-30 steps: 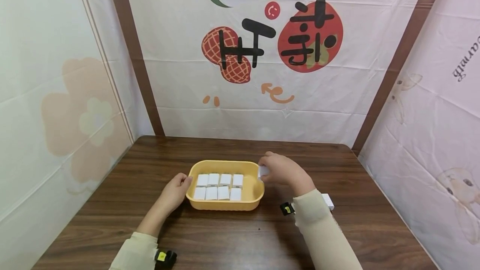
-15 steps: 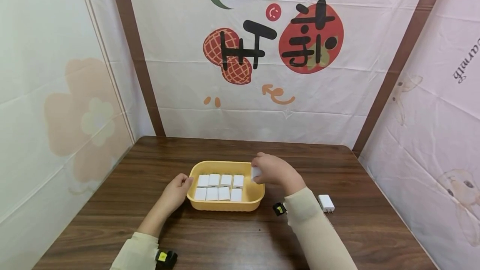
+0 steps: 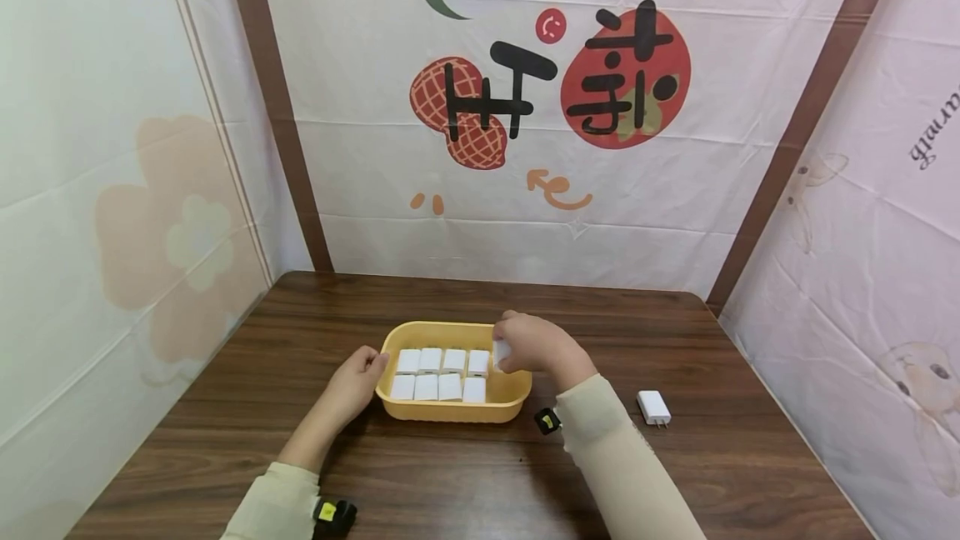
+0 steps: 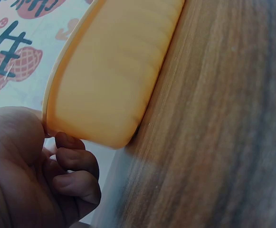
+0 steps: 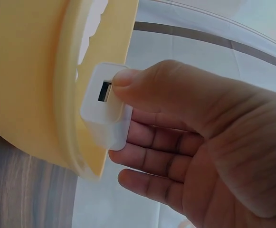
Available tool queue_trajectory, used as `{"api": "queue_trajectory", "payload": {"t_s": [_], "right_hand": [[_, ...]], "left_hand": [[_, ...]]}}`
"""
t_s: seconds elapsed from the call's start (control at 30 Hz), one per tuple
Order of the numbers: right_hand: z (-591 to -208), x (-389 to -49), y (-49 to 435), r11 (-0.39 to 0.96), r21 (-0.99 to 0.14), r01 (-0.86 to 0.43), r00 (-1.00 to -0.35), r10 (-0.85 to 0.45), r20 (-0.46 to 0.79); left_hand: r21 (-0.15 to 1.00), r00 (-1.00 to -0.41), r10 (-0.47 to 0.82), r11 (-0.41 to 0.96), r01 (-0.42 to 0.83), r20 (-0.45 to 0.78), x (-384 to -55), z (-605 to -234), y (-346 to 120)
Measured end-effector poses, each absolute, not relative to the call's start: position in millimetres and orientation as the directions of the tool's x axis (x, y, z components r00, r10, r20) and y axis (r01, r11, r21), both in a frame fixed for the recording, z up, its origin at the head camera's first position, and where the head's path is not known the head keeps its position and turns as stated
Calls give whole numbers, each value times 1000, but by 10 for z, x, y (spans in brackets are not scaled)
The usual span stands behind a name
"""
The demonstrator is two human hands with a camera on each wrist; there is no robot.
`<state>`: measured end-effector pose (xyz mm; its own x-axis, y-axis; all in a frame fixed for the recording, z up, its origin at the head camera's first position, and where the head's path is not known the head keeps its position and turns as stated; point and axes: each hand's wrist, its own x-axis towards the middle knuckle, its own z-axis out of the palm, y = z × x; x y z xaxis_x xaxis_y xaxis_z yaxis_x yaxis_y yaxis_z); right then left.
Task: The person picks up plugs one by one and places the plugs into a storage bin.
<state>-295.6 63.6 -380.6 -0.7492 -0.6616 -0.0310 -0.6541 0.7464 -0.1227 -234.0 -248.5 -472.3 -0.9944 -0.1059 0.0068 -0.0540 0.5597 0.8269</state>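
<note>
A yellow plastic basket stands on the table with two rows of white USB chargers inside, filling its left and middle part. My left hand pinches the basket's left rim between thumb and curled fingers, as the left wrist view also shows. Over the basket's right end, my right hand holds another white charger between thumb and fingers. Its USB port faces the right wrist camera. That charger hangs just inside the rim, beside the far row's last charger.
One more white charger lies on the dark wooden table to the right of my right forearm, its prongs toward me. A printed cloth hangs behind the table, with more cloth at both sides.
My right hand has moved left with its charger, from the basket's right rim to inside it. The loose charger on the table has come into full view. The left hand keeps its place.
</note>
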Motion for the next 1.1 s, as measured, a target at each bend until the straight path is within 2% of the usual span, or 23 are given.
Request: {"api": "queue_trajectory", "payload": {"t_s": [0.7,1.1], "right_hand": [[-3949,-2984,435,809,41,-587,-808,-582,-89],[-4031,-3001,383,802,107,-588,-809,-582,-86]], "left_hand": [[830,-995,-100,555,-57,-2,-2320,-4712,-2485],[832,-994,-106,552,-58,1,-2324,-4715,-2475]]}}
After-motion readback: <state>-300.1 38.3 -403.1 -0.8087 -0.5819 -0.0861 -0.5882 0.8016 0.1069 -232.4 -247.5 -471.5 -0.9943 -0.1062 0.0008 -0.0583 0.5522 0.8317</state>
